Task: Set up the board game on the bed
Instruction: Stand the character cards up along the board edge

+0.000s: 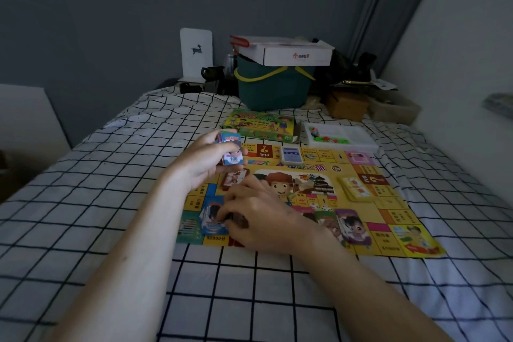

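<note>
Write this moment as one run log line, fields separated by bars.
left hand: holds money stack | right hand: on blue pile | game board: flat on bed

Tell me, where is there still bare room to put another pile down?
Bare sheet lies left of the game board and along its near edge. The board's right strip between the yellow card stack and the corner is free. The near-left corner is crowded: the right hand works at the blue stack.

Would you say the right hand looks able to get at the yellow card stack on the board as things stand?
Probably yes: the right hand rests low on the board, and the yellow card stack lies uncovered to its right with only flat board between them.
</note>
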